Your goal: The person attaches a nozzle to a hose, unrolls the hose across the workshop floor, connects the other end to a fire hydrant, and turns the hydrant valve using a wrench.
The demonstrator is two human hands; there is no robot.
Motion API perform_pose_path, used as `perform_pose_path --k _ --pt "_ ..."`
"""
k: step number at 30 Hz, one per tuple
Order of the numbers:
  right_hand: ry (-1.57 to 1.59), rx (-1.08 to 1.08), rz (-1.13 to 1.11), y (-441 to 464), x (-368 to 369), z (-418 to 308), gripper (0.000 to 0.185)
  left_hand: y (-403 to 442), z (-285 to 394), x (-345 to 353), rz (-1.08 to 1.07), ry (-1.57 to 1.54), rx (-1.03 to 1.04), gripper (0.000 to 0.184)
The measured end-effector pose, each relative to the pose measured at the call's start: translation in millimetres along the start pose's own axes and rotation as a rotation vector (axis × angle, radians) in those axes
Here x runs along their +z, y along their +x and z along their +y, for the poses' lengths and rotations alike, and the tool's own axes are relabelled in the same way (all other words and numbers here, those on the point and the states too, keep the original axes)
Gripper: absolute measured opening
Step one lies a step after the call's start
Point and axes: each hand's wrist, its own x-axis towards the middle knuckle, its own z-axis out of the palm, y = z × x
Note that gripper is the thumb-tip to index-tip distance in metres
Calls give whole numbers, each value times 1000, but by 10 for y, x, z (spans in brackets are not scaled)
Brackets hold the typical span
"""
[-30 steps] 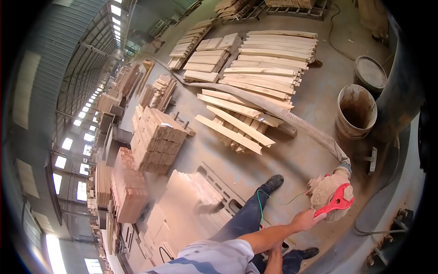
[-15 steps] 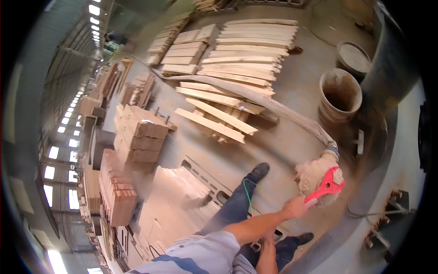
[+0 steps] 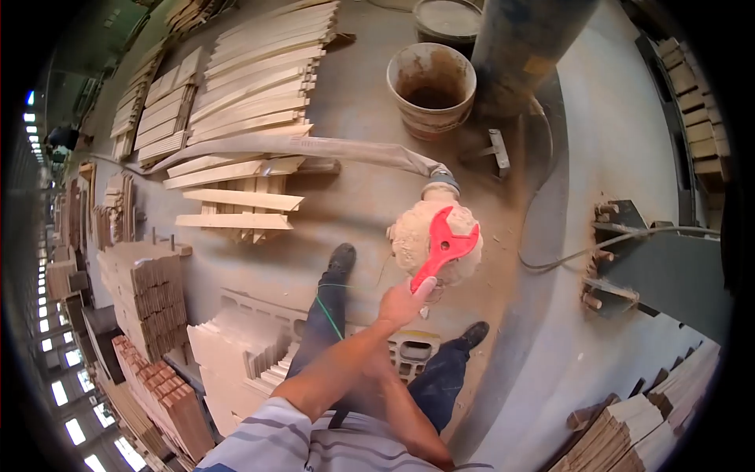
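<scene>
My left hand (image 3: 404, 304) is closed round the handle of a red open-jawed wrench (image 3: 445, 245). The wrench lies over a rounded, lumpy tan body (image 3: 413, 236), which looks coated in dust; whether its jaw grips anything there I cannot tell. At the top, that body joins a collar on a long grey fabric hose (image 3: 354, 151). My right hand (image 3: 381, 366) is low, under my left forearm and mostly covered by it, so its fingers do not show.
A dusty bucket (image 3: 431, 114) and a lidded drum (image 3: 448, 20) stand ahead, beside a thick dark pipe (image 3: 527, 47). Pale wooden strips (image 3: 255, 79) lie stacked at left, with blocks of boards (image 3: 145, 295) nearer. A cable (image 3: 543, 263) loops at right. A plastic pallet (image 3: 413, 350) is by my feet.
My view has turned to the right, so the hose, bucket and tan body sit further left. My left hand still holds the wrench over the body; my right hand has become more hidden.
</scene>
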Motion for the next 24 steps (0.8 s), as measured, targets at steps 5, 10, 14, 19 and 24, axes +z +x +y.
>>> perform_pose_path --k 5,10,14,19,24 --pt "248 43 17 148 6 280 10 22 -82 38 85 49 88 57" --pt "203 160 124 -121 134 -215 14 63 -107 5 16 106 33 62" --pt "-44 -15 62 180 -165 396 14 8 -27 -50 -76 92 15 77" --pt "388 182 -46 160 -30 117 21 -75 -417 -258 98 -40 126 70" --pt "353 240 -2 108 -42 -70 31 -356 -1136 -897 98 -183 -94 63"
